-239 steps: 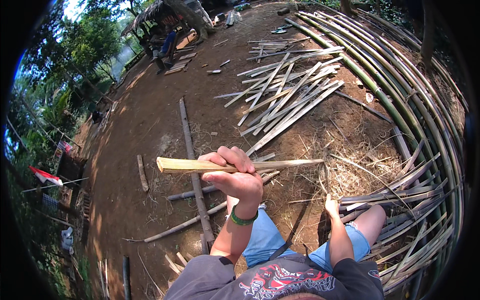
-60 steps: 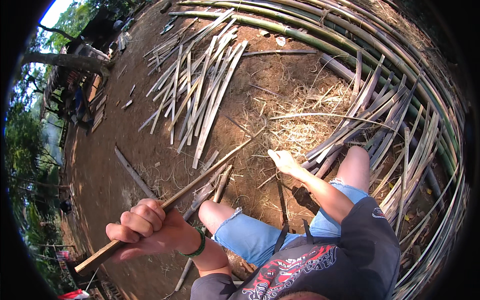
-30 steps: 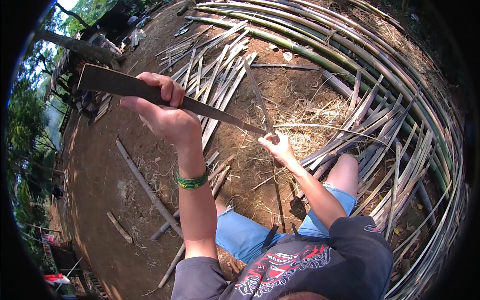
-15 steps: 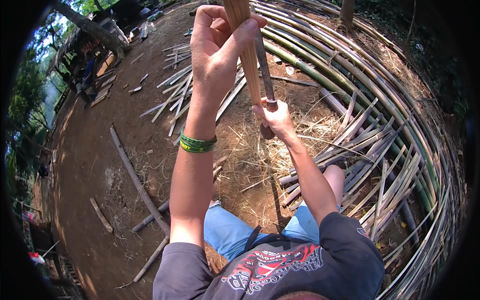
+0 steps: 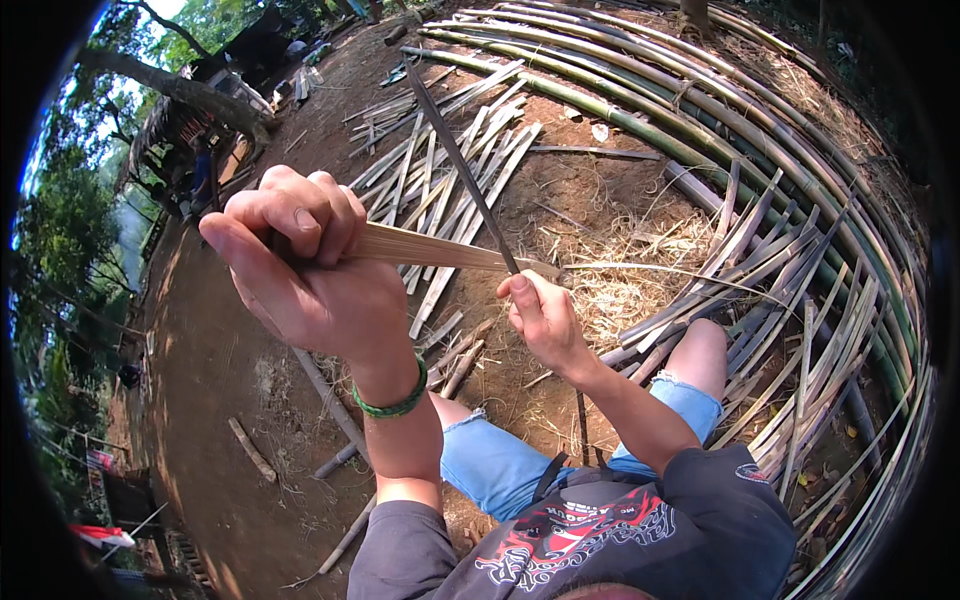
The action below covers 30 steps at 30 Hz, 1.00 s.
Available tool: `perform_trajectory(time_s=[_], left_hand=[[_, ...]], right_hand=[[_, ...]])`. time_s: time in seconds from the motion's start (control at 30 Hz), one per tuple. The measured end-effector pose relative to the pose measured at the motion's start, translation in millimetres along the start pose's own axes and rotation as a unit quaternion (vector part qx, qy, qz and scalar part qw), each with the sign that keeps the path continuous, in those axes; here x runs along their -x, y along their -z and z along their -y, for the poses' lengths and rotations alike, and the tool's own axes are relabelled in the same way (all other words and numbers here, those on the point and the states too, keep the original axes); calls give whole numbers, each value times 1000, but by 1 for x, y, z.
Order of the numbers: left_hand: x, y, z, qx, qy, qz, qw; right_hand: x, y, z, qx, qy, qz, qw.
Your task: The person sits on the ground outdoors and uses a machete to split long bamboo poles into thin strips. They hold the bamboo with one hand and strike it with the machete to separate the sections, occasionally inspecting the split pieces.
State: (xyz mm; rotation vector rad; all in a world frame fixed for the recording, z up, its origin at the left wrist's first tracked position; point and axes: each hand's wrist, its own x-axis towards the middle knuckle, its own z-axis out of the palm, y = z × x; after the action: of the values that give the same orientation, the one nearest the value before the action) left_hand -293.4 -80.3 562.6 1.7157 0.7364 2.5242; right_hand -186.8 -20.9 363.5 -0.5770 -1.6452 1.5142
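Note:
My left hand (image 5: 300, 255), a green band on its wrist, is closed round one end of a pale bamboo slat (image 5: 430, 249). The slat runs nearly level to the right. My right hand (image 5: 545, 322) grips a long dark-bladed knife (image 5: 462, 165), whose handle is mostly hidden in the fingers. The blade slants to the upper left and crosses the slat near its right end, just above my right hand. From there a thin bamboo strand (image 5: 690, 270) stretches right, over the cut pieces; whether it is still joined to the slat, I cannot tell.
Split bamboo slats (image 5: 480, 150) lie scattered ahead. Long bamboo poles (image 5: 620, 115) curve along the far and right sides. Darker split pieces (image 5: 750, 290) are piled by my right knee, beside curly shavings (image 5: 610, 300). A thin log (image 5: 330, 405) lies at the left.
My left hand has come down and left, turning the slat from upright to nearly level. My right hand has lowered, and the knife now leans further to the upper left.

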Motion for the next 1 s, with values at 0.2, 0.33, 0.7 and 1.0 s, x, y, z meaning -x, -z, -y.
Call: perform_trajectory(time_s=[0.2, 0.33, 0.7, 1.0], left_hand=[[31, -9, -24, -32, -30, -49, 998], [39, -10, -29, -42, -20, -78, 996], [51, -9, -37, -84, -16, -68, 994], [60, 2, -52, -104, -10, -116, 988]], right_hand=[[63, -21, 52, -60, 36, 94, 993], [65, -15, 32, 5, 38, 78, 996], [63, -11, 3, 44, -75, 60, 994], [82, -24, 12, 12, 18, 109, 994]])
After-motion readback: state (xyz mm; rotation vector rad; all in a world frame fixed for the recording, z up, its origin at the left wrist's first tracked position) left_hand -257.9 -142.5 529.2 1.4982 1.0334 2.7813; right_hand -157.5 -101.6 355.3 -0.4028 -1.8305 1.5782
